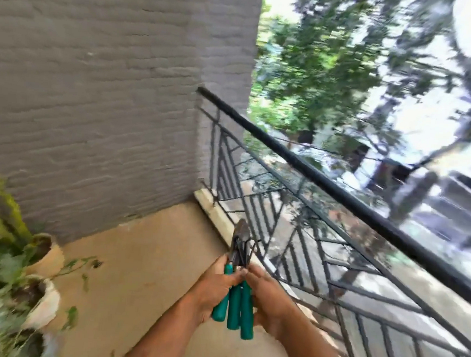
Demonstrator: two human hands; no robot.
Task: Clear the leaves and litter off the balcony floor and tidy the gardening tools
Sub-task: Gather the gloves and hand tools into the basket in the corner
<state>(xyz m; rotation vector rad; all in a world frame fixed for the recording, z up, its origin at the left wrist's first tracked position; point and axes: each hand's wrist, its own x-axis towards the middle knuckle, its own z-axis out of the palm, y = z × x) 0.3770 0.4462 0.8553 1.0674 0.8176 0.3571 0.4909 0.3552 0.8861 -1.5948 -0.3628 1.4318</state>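
Gathering the tools [235, 299] is my step now: my left hand [214, 289] and right hand [268, 299] both curl around their green handles, held in a bunch just inside the railing [340, 192]. Next I judge they need a storage spot; leaves [81, 264] remain by the pots [49, 254], left of the railing.

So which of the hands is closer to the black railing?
Right. The right hand grips the green-handled tools on the side facing the railing; the left hand holds them from the far side, toward the potted plants.
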